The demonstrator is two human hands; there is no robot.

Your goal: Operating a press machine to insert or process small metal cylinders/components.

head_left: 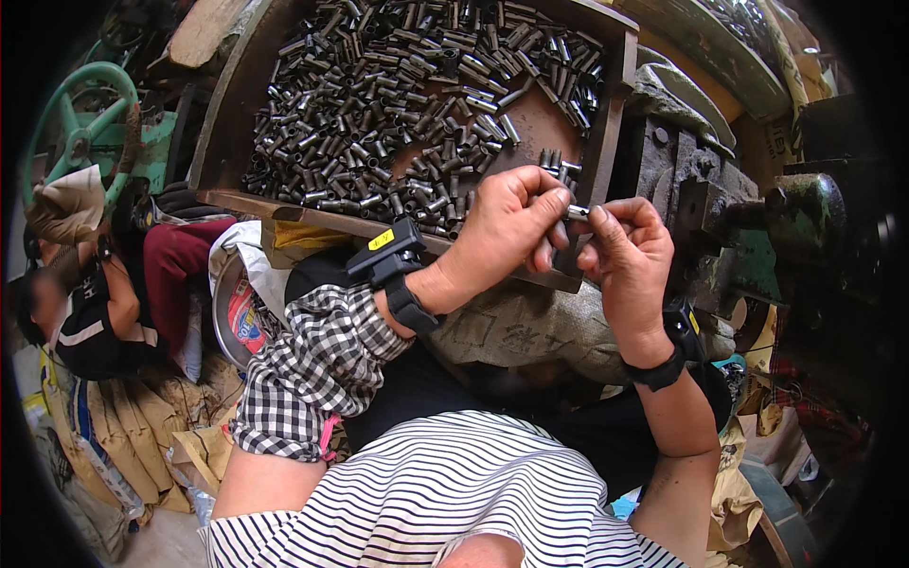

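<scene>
A small shiny metal tube (576, 212) is pinched between my two hands, above the near right corner of a wooden tray (606, 156). My left hand (516, 220) grips its left end with thumb and fingers, and my right hand (630, 248) holds the other end between thumb and forefinger. Many short metal tubes (350, 133) lie heaped in the tray. A few more tubes (559, 163) stand or lie close together just beyond my left hand. My curled fingers hide part of what they hold.
To the right stands a dark, greasy machine (720, 213) with a thick shaft. A metal basin (232, 317) sits left of my checkered sleeve. Farther left, another person (104, 303) works by a green handwheel (80, 142). A woven sack (530, 327) lies below the tray's near edge.
</scene>
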